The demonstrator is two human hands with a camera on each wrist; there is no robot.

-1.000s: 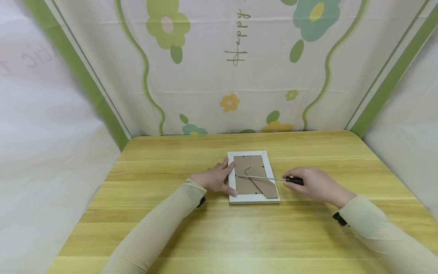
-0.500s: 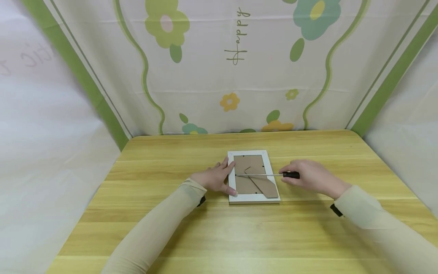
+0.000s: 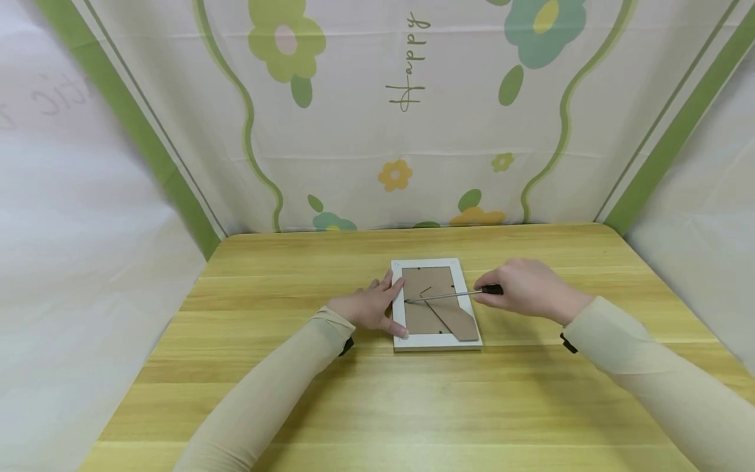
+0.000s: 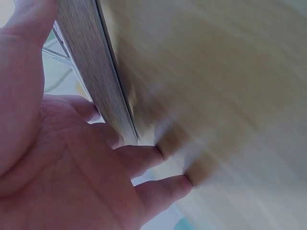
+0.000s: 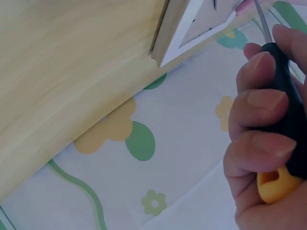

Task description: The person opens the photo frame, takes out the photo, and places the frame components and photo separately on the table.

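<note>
A white picture frame [image 3: 436, 342] lies back side up on the table, its brown backing board [image 3: 420, 320] held by small black tabs around the edge. A brown easel stand [image 3: 459, 319] is on that backing. My left hand [image 3: 368, 308] rests along the frame's left side, fingers spread, thumb and index finger on the white border. With curled fingers my right hand [image 3: 531, 288] grips a screwdriver [image 5: 288, 105] by its black handle, which ends in yellow. Its thin metal shaft reaches across the backing, the tip right at the left-edge tab [image 3: 405, 301].
The frame stands on a wood-grain table [image 3: 377, 413]. Behind the table's far edge hangs a white cloth [image 3: 348, 131] with printed flowers and green borders. Pale cloth walls [image 3: 88, 216] flank both sides.
My right hand has moved up and a little to the left with the screwdriver, tilting its shaft so the handle end is higher in view. The left hand and picture frame have stayed put.
</note>
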